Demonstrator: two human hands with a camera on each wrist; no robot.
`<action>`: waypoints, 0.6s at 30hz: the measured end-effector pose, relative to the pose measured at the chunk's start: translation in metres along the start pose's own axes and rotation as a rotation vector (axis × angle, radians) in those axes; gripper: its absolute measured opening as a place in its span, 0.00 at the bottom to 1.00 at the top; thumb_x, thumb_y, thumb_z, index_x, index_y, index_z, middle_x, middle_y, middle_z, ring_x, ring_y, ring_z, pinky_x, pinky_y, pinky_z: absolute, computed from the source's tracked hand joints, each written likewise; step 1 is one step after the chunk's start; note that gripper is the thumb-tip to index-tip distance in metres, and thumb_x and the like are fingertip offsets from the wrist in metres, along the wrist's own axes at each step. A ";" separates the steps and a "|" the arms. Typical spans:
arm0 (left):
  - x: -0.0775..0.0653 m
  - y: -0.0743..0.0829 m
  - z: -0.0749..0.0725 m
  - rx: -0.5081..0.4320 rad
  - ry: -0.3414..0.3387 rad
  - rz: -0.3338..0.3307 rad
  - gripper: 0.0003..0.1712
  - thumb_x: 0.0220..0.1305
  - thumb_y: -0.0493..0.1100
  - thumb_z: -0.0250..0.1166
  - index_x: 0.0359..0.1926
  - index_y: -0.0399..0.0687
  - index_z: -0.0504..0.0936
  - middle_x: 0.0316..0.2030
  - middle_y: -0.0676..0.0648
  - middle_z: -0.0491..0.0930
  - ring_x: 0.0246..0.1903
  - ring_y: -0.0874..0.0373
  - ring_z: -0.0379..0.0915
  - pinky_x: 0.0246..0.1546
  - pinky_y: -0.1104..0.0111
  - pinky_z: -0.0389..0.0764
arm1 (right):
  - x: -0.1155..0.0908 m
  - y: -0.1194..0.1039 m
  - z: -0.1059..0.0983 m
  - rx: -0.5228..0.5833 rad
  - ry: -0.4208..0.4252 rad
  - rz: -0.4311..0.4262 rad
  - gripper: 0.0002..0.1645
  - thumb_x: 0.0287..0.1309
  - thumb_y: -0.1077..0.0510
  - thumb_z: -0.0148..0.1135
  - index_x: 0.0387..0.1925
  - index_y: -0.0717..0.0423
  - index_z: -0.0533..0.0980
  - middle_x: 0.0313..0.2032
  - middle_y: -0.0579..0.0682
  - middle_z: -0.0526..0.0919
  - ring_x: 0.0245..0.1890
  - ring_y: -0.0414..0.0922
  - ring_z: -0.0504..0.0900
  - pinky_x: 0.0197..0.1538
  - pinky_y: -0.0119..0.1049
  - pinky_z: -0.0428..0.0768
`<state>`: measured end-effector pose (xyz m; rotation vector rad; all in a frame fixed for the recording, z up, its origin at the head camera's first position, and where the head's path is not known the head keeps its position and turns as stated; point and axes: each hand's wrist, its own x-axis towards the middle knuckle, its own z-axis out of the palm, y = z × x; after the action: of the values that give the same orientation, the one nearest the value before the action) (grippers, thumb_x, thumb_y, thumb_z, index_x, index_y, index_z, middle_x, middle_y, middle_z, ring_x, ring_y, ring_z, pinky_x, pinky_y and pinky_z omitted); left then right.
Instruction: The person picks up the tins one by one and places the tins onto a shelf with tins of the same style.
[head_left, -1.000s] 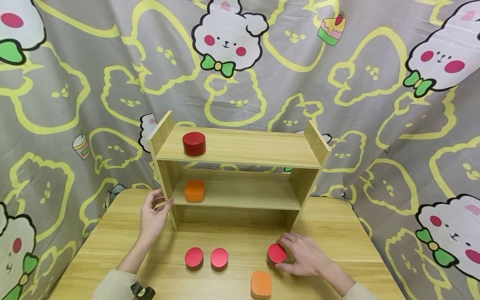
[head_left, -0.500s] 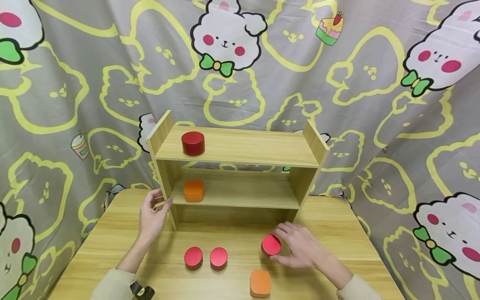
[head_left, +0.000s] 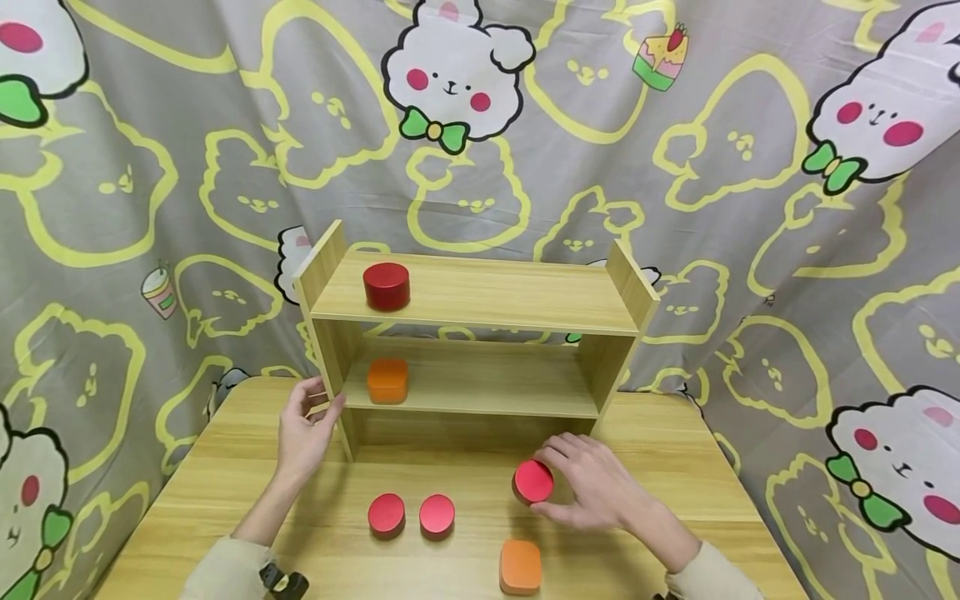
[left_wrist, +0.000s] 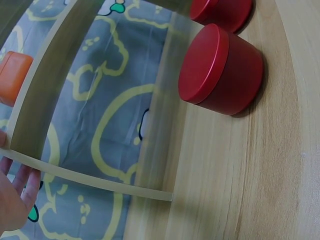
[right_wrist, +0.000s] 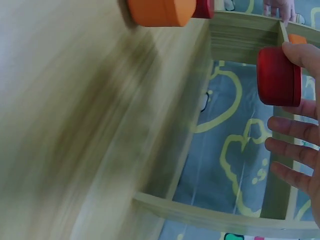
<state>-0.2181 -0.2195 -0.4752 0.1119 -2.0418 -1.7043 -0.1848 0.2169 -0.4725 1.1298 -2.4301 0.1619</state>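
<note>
In the head view my right hand (head_left: 592,487) pinches a round red tin (head_left: 534,482) between thumb and fingers. The right wrist view has this tin (right_wrist: 277,77) raised off the table, in front of the shelf's lower opening, with the other fingers spread below it. My left hand (head_left: 303,437) holds the left side panel of the wooden shelf (head_left: 480,287) near the middle board. The thumb lies at the panel's front edge, the fingers on its outer side. A red tin (head_left: 387,287) stands on the top board's left, an orange tin (head_left: 387,382) on the middle board's left.
Two round red tins (head_left: 386,515) (head_left: 437,517) stand on the table (head_left: 225,467) before the shelf's left half. A rounded-square orange tin (head_left: 521,567) is nearer, below the right hand. A patterned curtain (head_left: 480,200) hangs behind and at both sides.
My right hand has lifted the red tin off the table and moved it forward and a little left, toward the shelf. The left hand keeps its place on the side panel.
</note>
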 end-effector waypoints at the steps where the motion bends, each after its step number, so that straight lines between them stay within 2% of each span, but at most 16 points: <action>1: 0.000 0.000 0.000 -0.001 0.001 0.000 0.21 0.69 0.31 0.68 0.60 0.31 0.76 0.45 0.60 0.74 0.44 0.74 0.74 0.44 0.86 0.81 | 0.002 0.000 -0.001 0.000 0.009 -0.006 0.34 0.46 0.27 0.77 0.48 0.43 0.82 0.43 0.38 0.86 0.46 0.40 0.86 0.57 0.46 0.88; 10: -0.001 0.001 -0.001 0.005 -0.006 0.002 0.23 0.69 0.33 0.69 0.62 0.32 0.76 0.45 0.61 0.74 0.44 0.75 0.73 0.44 0.87 0.80 | 0.023 -0.005 -0.019 -0.017 0.071 -0.065 0.34 0.47 0.27 0.76 0.47 0.43 0.82 0.43 0.39 0.86 0.45 0.40 0.85 0.50 0.41 0.88; 13: -0.001 0.001 -0.001 0.004 -0.005 -0.002 0.22 0.69 0.33 0.69 0.61 0.32 0.76 0.45 0.61 0.74 0.44 0.74 0.74 0.44 0.86 0.80 | 0.031 -0.008 -0.027 -0.011 0.088 -0.077 0.34 0.46 0.28 0.76 0.47 0.44 0.82 0.43 0.40 0.86 0.44 0.40 0.85 0.51 0.42 0.89; 18: -0.001 0.000 -0.001 0.010 -0.005 -0.004 0.21 0.70 0.32 0.68 0.61 0.32 0.76 0.44 0.62 0.74 0.45 0.74 0.74 0.44 0.86 0.81 | 0.041 -0.010 -0.039 -0.007 0.104 -0.080 0.33 0.48 0.29 0.75 0.47 0.45 0.82 0.42 0.40 0.86 0.42 0.40 0.85 0.43 0.38 0.88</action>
<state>-0.2171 -0.2204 -0.4753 0.1156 -2.0554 -1.6990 -0.1865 0.1926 -0.4201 1.1838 -2.2891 0.1814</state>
